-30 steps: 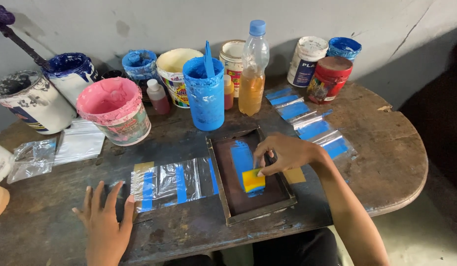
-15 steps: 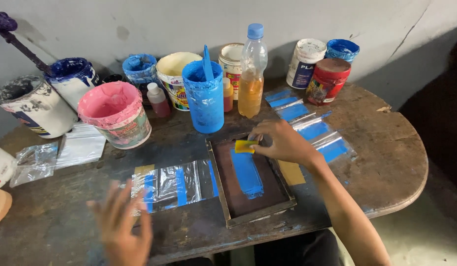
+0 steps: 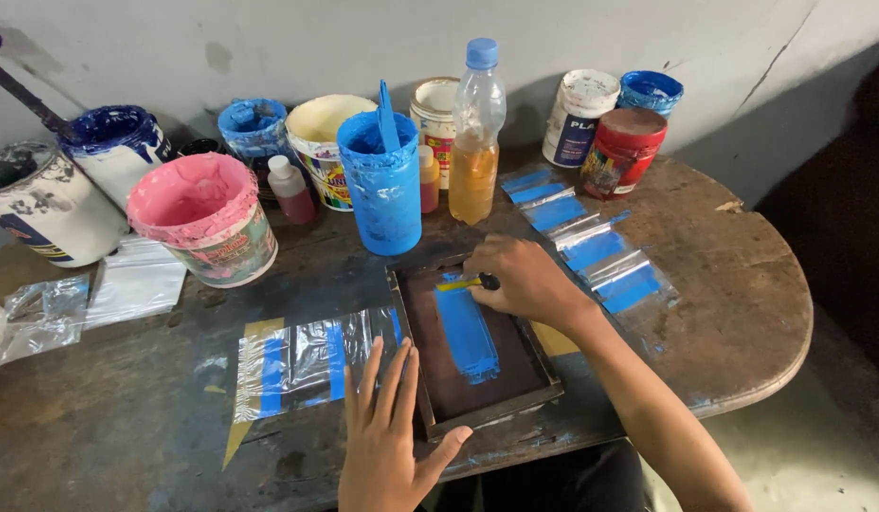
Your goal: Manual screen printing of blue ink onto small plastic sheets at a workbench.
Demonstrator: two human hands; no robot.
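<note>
Head view: the left hand [image 3: 387, 446], blurred in the air before, now lies flat on the frame [image 3: 472, 346]; the right hand [image 3: 525, 280] still grips the yellow scraper [image 3: 458, 283] at the top.

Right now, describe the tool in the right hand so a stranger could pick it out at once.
Start at the dark wooden table and find the small wood-framed printing screen at its front edge, streaked with blue ink. At the screen's far end, the right hand grips a small squeegee. Its yellow edge sets it apart from the blue stirring stick in the blue tub behind it.
</note>
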